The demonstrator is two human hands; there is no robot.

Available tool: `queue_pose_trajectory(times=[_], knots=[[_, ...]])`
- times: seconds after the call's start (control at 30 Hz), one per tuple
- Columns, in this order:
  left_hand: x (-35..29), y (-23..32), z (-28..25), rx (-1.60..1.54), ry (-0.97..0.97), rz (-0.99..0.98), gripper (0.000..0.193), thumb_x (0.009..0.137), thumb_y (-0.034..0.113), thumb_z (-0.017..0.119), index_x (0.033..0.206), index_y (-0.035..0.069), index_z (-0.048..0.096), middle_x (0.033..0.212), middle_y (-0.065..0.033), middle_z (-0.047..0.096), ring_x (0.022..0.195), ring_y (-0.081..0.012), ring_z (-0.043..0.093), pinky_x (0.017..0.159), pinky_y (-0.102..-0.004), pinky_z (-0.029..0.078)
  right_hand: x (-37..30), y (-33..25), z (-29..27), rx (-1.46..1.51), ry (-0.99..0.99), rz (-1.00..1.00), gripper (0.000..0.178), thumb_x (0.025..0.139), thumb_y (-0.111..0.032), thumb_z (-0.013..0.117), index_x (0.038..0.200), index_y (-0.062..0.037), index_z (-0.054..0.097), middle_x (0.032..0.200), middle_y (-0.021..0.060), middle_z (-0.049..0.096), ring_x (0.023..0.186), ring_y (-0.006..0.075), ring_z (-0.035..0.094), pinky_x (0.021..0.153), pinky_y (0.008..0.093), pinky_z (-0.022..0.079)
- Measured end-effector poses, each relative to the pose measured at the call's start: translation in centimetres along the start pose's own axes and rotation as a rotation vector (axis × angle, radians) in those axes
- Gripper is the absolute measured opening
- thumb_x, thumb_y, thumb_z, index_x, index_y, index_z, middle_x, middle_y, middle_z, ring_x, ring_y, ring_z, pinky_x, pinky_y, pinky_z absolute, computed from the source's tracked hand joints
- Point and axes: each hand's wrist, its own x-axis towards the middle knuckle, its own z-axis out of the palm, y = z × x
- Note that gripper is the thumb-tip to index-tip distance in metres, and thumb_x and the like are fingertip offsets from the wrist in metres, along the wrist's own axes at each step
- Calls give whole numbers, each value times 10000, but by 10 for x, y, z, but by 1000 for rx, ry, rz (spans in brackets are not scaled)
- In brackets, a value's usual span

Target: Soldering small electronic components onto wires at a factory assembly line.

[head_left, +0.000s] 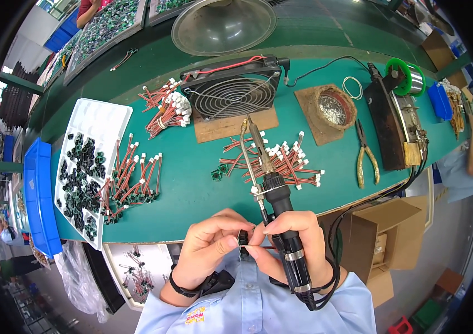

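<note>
Close to my body, my left hand (210,240) pinches a small black-and-green component (242,237) between thumb and fingers. My right hand (306,236) is wrapped round a black soldering iron (278,195), whose tip and thin solder-feed tube point away from me. Its thumb and forefinger also reach to the component, where a thin reddish wire seems to run; the exact contact is hidden. Beyond the iron lies a loose pile of red-brown wire leads (289,161) with white connectors. Small green circuit boards (220,172) rest left of that pile.
A fan (231,92) stands behind the leads, with bundled leads (171,111) to its left. Left are a white tray (108,119) of components, wired boards (131,186) and a blue bin (42,195). Right are a tip-cleaning pot (350,114), pliers (367,158) and a solder spool (414,79).
</note>
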Motion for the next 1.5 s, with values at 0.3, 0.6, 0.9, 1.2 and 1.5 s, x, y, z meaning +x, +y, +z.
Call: queue_pose_trajectory(times=[0.3,0.6,0.9,1.2,1.5], knots=[[0,0,2,33,23,-13,250,874,118,572,1065,-42,582,1030,-132,543,947,-187,524,853,-312,404,1,0,-1,3,13,-2,424,724,65,681,1021,-34,395,775,102,597,721,146,636,614,253,515],[0,0,3,15,25,-17,253,872,112,572,1068,-47,583,1019,-125,542,945,-185,524,851,-310,407,2,0,-3,-34,12,-11,436,714,44,700,1020,-41,402,779,84,604,703,124,629,577,222,485],[0,0,3,23,30,6,237,866,86,575,1059,-53,586,1020,-130,545,933,-189,539,831,-304,423,3,2,-2,-20,30,-5,434,715,34,704,1023,-48,410,788,68,597,684,109,618,558,209,469],[-1,3,2,118,29,18,216,858,50,575,1048,-52,592,1017,-136,551,922,-187,553,814,-293,438,4,0,-5,35,3,44,413,731,30,696,1030,-53,423,802,62,582,696,113,618,551,208,470],[1,11,3,143,5,-13,185,844,-4,572,1023,-53,587,1008,-134,553,933,-181,557,808,-290,447,7,-1,-14,9,-38,46,404,718,15,717,1012,-54,449,781,63,614,688,119,619,569,230,482]])
